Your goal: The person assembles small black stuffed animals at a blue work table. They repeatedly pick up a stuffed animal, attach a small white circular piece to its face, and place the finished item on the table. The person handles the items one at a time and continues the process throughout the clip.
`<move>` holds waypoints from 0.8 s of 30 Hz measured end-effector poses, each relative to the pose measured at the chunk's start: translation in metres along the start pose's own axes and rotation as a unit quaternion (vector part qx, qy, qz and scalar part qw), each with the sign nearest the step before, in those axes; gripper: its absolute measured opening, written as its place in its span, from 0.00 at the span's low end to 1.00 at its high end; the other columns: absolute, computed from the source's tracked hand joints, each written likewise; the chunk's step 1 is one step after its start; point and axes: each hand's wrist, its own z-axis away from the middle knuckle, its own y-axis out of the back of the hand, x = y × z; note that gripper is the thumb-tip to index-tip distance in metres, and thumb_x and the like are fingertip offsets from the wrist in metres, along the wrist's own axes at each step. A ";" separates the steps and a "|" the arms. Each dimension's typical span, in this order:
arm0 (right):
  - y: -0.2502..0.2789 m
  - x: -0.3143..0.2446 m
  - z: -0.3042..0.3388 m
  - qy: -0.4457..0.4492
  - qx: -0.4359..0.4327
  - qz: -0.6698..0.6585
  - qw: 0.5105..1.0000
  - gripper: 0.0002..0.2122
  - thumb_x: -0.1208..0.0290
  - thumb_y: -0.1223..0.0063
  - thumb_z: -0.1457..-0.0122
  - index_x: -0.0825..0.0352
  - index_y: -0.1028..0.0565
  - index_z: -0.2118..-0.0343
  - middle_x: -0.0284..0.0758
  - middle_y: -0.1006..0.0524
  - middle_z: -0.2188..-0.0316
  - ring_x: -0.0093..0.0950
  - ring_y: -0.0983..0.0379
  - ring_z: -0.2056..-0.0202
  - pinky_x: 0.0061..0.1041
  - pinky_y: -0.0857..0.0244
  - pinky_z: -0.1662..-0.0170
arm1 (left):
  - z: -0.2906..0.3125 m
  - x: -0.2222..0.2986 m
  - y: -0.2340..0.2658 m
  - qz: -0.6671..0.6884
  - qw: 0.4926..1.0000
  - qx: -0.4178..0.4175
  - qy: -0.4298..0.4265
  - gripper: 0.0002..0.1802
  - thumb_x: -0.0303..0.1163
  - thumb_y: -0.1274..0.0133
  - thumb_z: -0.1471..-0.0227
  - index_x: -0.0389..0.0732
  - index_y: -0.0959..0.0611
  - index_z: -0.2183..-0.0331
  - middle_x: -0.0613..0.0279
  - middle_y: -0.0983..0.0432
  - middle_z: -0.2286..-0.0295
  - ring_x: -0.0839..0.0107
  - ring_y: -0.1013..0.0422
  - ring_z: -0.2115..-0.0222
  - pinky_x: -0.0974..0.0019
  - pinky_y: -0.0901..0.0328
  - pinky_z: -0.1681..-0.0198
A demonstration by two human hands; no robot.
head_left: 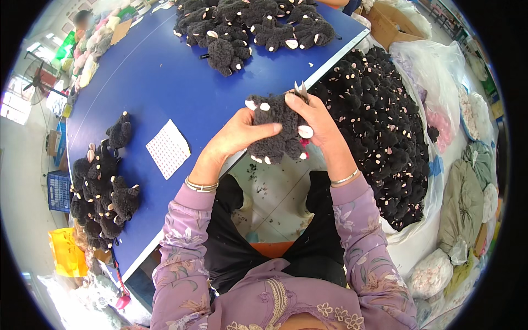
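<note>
A small black fluffy plush toy (272, 140) with white-and-pink ear and paw tips is held over the table's near edge. My left hand (242, 132) is closed on its left side, thumb lying across the fabric. My right hand (319, 118) is closed at the toy's upper right side. Pointed metal blades of small scissors (301, 89) stick out above the right fingers; the rest of them is mostly hidden by that hand. A bright pink bit shows below the right palm, and I cannot tell what it belongs to.
The blue table (209, 99) bears a heap of black plush toys (253, 22) at the far side, another pile (102, 192) at left, and a printed white sheet (168, 149). A large plastic-lined mass of black toys (374, 132) stands at right. A blue crate (59, 191) is far left.
</note>
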 end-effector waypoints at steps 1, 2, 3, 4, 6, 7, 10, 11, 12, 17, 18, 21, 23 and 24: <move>-0.004 0.003 -0.002 0.016 0.041 -0.015 0.999 0.14 0.64 0.46 0.41 0.71 0.26 0.60 0.32 0.24 0.65 0.19 0.28 0.66 0.19 0.33 0.62 | -0.002 -0.003 0.001 0.018 1.000 0.025 0.002 0.20 0.30 0.45 0.49 0.31 0.24 0.54 0.59 0.23 0.62 0.74 0.27 0.62 0.68 0.32 0.56; -0.007 0.005 -0.003 0.032 0.081 -0.029 0.996 0.14 0.63 0.47 0.40 0.71 0.26 0.61 0.31 0.25 0.66 0.19 0.28 0.67 0.19 0.33 0.63 | -0.003 -0.005 0.002 0.056 0.997 0.057 0.000 0.20 0.31 0.48 0.48 0.30 0.25 0.54 0.58 0.23 0.62 0.72 0.26 0.62 0.67 0.31 0.57; -0.004 0.002 -0.002 0.014 0.094 -0.010 0.995 0.13 0.64 0.48 0.40 0.70 0.26 0.63 0.30 0.26 0.70 0.17 0.31 0.70 0.17 0.36 0.67 | -0.005 -0.006 0.003 0.116 0.988 0.095 -0.025 0.19 0.31 0.48 0.47 0.30 0.25 0.55 0.57 0.23 0.62 0.71 0.26 0.63 0.67 0.31 0.57; -0.002 -0.002 -0.001 -0.005 0.106 0.009 0.994 0.12 0.64 0.49 0.39 0.70 0.27 0.65 0.28 0.27 0.75 0.14 0.33 0.74 0.15 0.39 0.72 | -0.007 -0.006 0.003 0.174 0.974 0.133 -0.049 0.18 0.31 0.49 0.46 0.29 0.24 0.56 0.57 0.23 0.63 0.71 0.25 0.64 0.67 0.31 0.58; -0.009 0.000 -0.001 0.058 0.148 0.020 0.987 0.10 0.66 0.48 0.40 0.69 0.28 0.69 0.26 0.30 0.79 0.12 0.38 0.77 0.14 0.43 0.74 | -0.009 -0.006 0.008 0.233 0.951 0.184 -0.086 0.20 0.33 0.51 0.44 0.29 0.27 0.54 0.54 0.24 0.61 0.66 0.25 0.63 0.64 0.30 0.58; -0.011 0.002 -0.001 0.092 0.159 0.074 0.980 0.09 0.67 0.48 0.41 0.69 0.28 0.69 0.25 0.31 0.79 0.12 0.38 0.77 0.14 0.44 0.74 | -0.011 -0.007 0.011 0.252 0.942 0.196 -0.103 0.20 0.33 0.51 0.44 0.29 0.27 0.54 0.53 0.24 0.61 0.66 0.25 0.63 0.64 0.30 0.58; -0.024 0.009 0.002 0.183 0.184 0.206 0.944 0.04 0.75 0.48 0.44 0.67 0.30 0.73 0.23 0.33 0.80 0.10 0.42 0.78 0.13 0.46 0.75 | -0.013 -0.006 0.012 0.266 0.930 0.217 -0.133 0.19 0.33 0.53 0.42 0.29 0.28 0.53 0.53 0.25 0.59 0.65 0.26 0.61 0.64 0.29 0.58; -0.024 0.015 0.003 0.204 0.155 0.229 0.939 0.04 0.76 0.49 0.44 0.67 0.30 0.73 0.22 0.33 0.80 0.10 0.42 0.78 0.13 0.46 0.74 | -0.014 -0.007 0.012 0.263 0.928 0.226 -0.140 0.19 0.33 0.54 0.42 0.30 0.28 0.53 0.53 0.25 0.59 0.65 0.25 0.61 0.64 0.29 0.58; -0.029 0.017 0.005 0.225 0.125 0.250 0.933 0.04 0.77 0.49 0.44 0.67 0.31 0.73 0.21 0.34 0.80 0.10 0.43 0.78 0.13 0.46 0.74 | -0.015 -0.007 0.012 0.258 0.925 0.237 -0.146 0.19 0.33 0.54 0.42 0.30 0.28 0.53 0.53 0.25 0.59 0.65 0.25 0.61 0.64 0.29 0.58; -0.043 0.022 0.016 0.211 0.056 0.341 0.914 0.06 0.79 0.43 0.49 0.66 0.30 0.70 0.26 0.29 0.79 0.12 0.39 0.80 0.14 0.42 0.76 | -0.015 -0.006 0.012 0.254 0.925 0.227 -0.169 0.19 0.34 0.54 0.41 0.31 0.28 0.52 0.53 0.25 0.59 0.66 0.25 0.61 0.64 0.28 0.59; -0.046 0.023 0.015 0.227 0.065 0.350 0.907 0.07 0.78 0.42 0.49 0.66 0.30 0.70 0.27 0.28 0.79 0.13 0.37 0.79 0.15 0.40 0.74 | -0.017 -0.009 0.013 0.252 0.926 0.228 -0.168 0.19 0.34 0.54 0.41 0.32 0.28 0.52 0.54 0.25 0.59 0.66 0.25 0.61 0.64 0.28 0.60; -0.050 0.030 0.008 0.250 0.091 0.377 0.887 0.10 0.76 0.40 0.50 0.67 0.30 0.68 0.33 0.26 0.76 0.21 0.27 0.75 0.21 0.32 0.68 | -0.020 -0.016 0.015 0.257 0.926 0.224 -0.160 0.19 0.34 0.53 0.41 0.31 0.28 0.53 0.53 0.25 0.59 0.66 0.25 0.61 0.63 0.27 0.60; -0.049 0.031 0.008 0.242 0.114 0.388 0.882 0.10 0.76 0.40 0.50 0.68 0.31 0.68 0.34 0.25 0.75 0.22 0.26 0.74 0.21 0.31 0.67 | -0.017 -0.012 0.009 0.242 0.930 0.236 -0.142 0.19 0.33 0.53 0.42 0.30 0.28 0.53 0.54 0.25 0.60 0.66 0.25 0.62 0.64 0.27 0.60; -0.049 0.030 0.008 0.239 0.125 0.393 0.879 0.10 0.76 0.40 0.50 0.68 0.31 0.68 0.34 0.24 0.75 0.22 0.26 0.74 0.22 0.31 0.67 | -0.015 -0.009 0.005 0.235 0.932 0.243 -0.134 0.19 0.32 0.53 0.42 0.30 0.28 0.53 0.54 0.25 0.60 0.66 0.25 0.63 0.64 0.27 0.60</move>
